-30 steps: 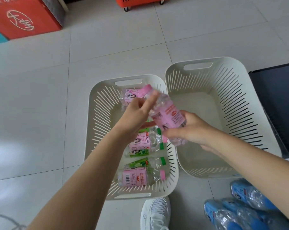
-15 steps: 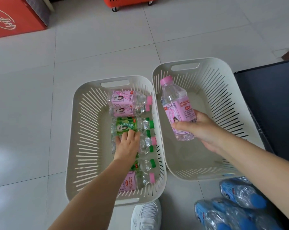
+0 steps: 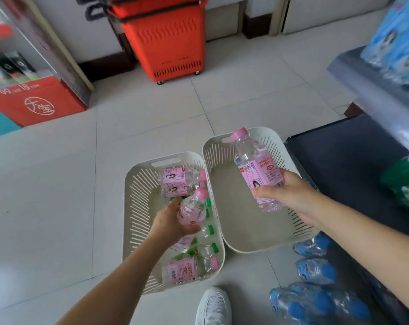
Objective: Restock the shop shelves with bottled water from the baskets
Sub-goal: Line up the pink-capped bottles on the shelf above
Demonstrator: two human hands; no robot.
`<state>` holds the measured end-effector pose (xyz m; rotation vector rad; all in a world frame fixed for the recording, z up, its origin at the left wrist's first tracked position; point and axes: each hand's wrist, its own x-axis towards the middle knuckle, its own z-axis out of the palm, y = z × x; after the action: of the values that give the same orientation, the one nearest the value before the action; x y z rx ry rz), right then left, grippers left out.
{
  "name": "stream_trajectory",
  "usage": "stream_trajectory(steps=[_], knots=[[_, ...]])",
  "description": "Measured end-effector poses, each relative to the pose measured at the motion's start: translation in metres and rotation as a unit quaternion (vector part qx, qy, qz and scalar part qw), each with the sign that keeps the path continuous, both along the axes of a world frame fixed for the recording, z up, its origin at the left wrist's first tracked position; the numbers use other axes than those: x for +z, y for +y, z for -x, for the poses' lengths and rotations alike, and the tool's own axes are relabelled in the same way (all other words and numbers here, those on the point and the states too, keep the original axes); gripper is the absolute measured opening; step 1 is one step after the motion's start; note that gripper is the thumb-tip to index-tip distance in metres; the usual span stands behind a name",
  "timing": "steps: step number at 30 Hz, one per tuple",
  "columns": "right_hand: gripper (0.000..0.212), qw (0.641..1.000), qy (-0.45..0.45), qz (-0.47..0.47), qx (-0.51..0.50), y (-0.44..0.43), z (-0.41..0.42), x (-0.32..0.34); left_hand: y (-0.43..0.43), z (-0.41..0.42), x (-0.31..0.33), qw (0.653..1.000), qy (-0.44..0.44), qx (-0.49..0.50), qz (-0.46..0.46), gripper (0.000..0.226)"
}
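Observation:
Two cream slatted baskets stand side by side on the tiled floor. The left basket [image 3: 138, 202] holds several pink- and green-labelled water bottles lying on their sides. The right basket [image 3: 250, 233] has nothing in it. My left hand [image 3: 169, 222] grips a pink-capped bottle [image 3: 191, 209] lifted just above the left basket's pile. My right hand [image 3: 285, 195] holds another pink-labelled bottle [image 3: 257, 170] upright over the right basket.
Dark shelving [image 3: 353, 165] stands at the right, with blue-labelled bottles [image 3: 400, 36] on its upper shelf and blue-capped bottles [image 3: 313, 270] low down by my arm. Stacked red shopping baskets [image 3: 168, 41] stand ahead. A red cabinet [image 3: 37, 102] is at left. My white shoe [image 3: 214, 306] is below.
My left hand has closed on a pink-capped bottle and raised it from the pile. My right hand keeps its bottle. The view has tilted up, showing the shelf and red baskets.

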<state>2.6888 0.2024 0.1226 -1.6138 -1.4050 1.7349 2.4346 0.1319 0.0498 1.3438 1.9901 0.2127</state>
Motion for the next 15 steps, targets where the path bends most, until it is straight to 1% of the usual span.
stream_trajectory(steps=[3, 6, 9, 11, 13, 15], knots=[[0.034, 0.999, 0.006, -0.029, -0.036, -0.017, -0.015, 0.034, 0.006, -0.015, 0.046, 0.998, -0.032, 0.009, -0.046, 0.091], [0.031, 0.996, 0.034, -0.042, -0.068, -0.035, -0.032, 0.064, 0.013, -0.036, 0.089, 0.989, -0.103, 0.036, -0.096, 0.084], [0.025, 0.991, 0.075, -0.055, -0.092, -0.051, -0.049, 0.095, 0.019, -0.061, 0.131, 0.973, -0.163, 0.054, -0.155, 0.068], [0.025, 0.988, 0.095, -0.067, -0.104, -0.062, -0.060, 0.119, 0.021, -0.080, 0.163, 0.960, -0.196, 0.055, -0.190, 0.057], [0.033, 0.983, 0.111, -0.083, -0.122, -0.073, -0.069, 0.143, 0.021, -0.098, 0.196, 0.946, -0.238, 0.051, -0.213, 0.053], [0.057, 0.977, 0.120, -0.098, -0.144, -0.083, -0.078, 0.168, 0.020, -0.115, 0.227, 0.931, -0.281, 0.038, -0.229, 0.050]])
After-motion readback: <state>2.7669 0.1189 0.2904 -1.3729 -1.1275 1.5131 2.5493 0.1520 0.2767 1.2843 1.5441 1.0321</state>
